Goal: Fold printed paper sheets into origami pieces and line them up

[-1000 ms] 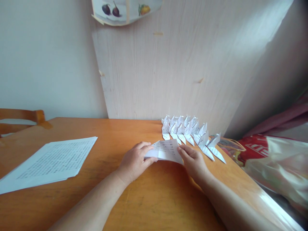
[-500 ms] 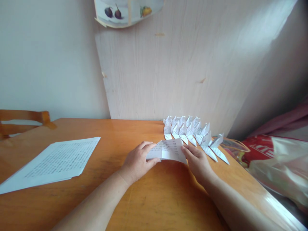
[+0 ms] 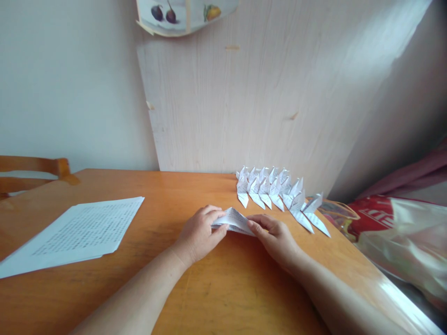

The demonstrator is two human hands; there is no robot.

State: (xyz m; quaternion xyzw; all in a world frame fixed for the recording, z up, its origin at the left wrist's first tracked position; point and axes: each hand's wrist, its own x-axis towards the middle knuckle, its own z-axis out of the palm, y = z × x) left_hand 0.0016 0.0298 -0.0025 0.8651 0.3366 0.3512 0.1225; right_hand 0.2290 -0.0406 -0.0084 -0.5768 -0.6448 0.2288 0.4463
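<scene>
1. Inward came the right hand (image 3: pixel 275 236), and the printed paper (image 3: pixel 232 219) folded into a peak over the table (image 3: pixel 209 298)!
2. Left hand (image 3: pixel 199 235) pinched one end; right fingers gripped the other.
3. Paper figures (image 3: pixel 275 188) stood in rows beyond.

A: Held paper (image 3: pixel 234 219)?
B: White, dark print in lines.
A: Sheet stack (image 3: pixel 87 228)?
B: White, close rows of dark characters. Pointed paper pieces (image 3: pixel 274 187): white, greyish shading, scattered dark print.
A: Desk (image 3: pixel 181 195)?
B: Orange-brown, faint darker grain, whitish glare along one edge. Chair (image 3: pixel 31 164) similarly orange-brown.
A: Background?
B: Wall (image 3: pixel 70 83) pale blue-grey. Panel (image 3: pixel 244 107) greyish beige, fine streaks. Fruit picture (image 3: pixel 194 21): dark purple, yellow-orange on white. Bag (image 3: pixel 366 223) red, pale lettering. Cloth (image 3: pixel 415 174) dull maroon.
</scene>
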